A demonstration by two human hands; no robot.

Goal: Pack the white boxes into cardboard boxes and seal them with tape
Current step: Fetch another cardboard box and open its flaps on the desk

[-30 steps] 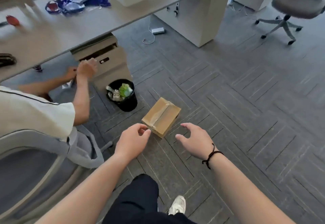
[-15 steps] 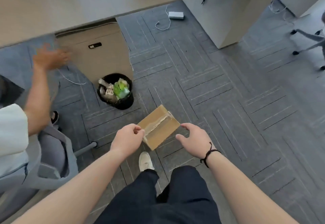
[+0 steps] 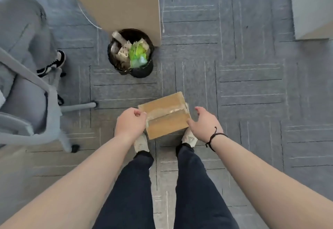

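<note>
View from above, looking straight down a standing person's dark trousers to two pale shoes on grey carpet. A small cardboard box (image 3: 166, 114) sits between the two hands, just above the shoes, its top flaps closed and crossed by a strip of clear tape (image 3: 166, 112) running from the left edge to the right edge. The left hand (image 3: 130, 123) is at the box's left edge, its fingers curled in with thumb and forefinger meeting against that edge; whether this grip actually pinches the box or the tape end cannot be told. The right hand (image 3: 203, 123) is at the box's right side, its grip loosely spread, fingers relaxed and slightly bent, the thumb tip touching the box's near right edge while the fingers reach past the far right corner without clearly closing on it. A black cord bracelet (image 3: 214, 137) circles the right wrist. Whether the box rests on the floor or is lifted off it cannot be told. Beyond the left hand, well apart from the box, stands a black bin (image 3: 130, 52) filled with paper scraps and green wrappers. Behind the bin is a tan cabinet (image 3: 124, 2). Far out to the left of the left hand is a grey office chair (image 3: 32, 102), with another person's black-and-white shoe (image 3: 54, 63) beside it.
</note>
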